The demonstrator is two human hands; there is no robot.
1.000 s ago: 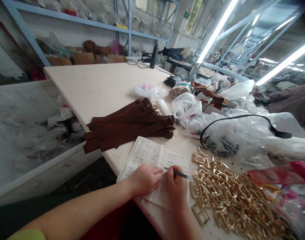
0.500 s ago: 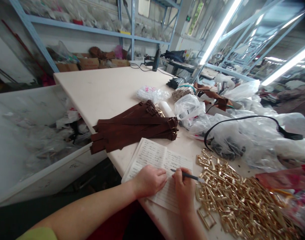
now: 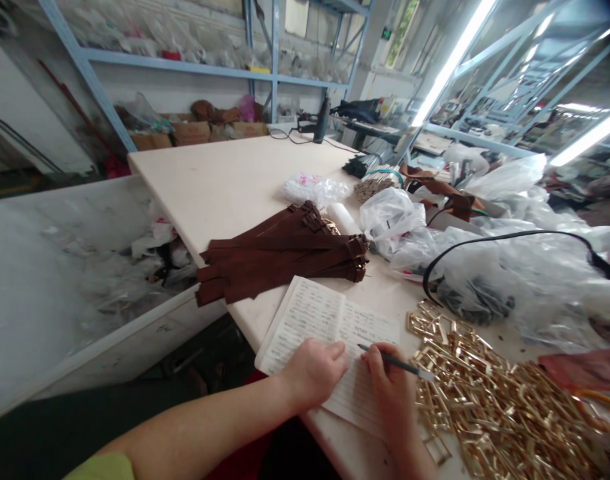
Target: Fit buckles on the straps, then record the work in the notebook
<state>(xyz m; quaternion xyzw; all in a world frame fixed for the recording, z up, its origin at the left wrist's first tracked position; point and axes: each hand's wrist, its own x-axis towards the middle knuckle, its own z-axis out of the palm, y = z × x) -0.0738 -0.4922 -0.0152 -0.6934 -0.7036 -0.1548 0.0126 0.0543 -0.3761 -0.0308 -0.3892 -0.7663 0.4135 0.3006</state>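
My right hand [image 3: 392, 387] pinches a dark, pale-ended pen [image 3: 402, 365]; my left hand [image 3: 312, 373] curls on a handwritten notebook [image 3: 305, 310]; whether it grips, I can't tell. One pen; one notebook.

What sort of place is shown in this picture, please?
Probably a workshop or factory floor for accessories: dark brown straps lie piled on the table, gold-coloured metal frames are heaped beside the right hand, and blue shelving holds plastic bags.

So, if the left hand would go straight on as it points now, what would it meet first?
Across the open notebook, the left hand would probably meet the right hand or the pen it holds; which comes first, I cannot tell.
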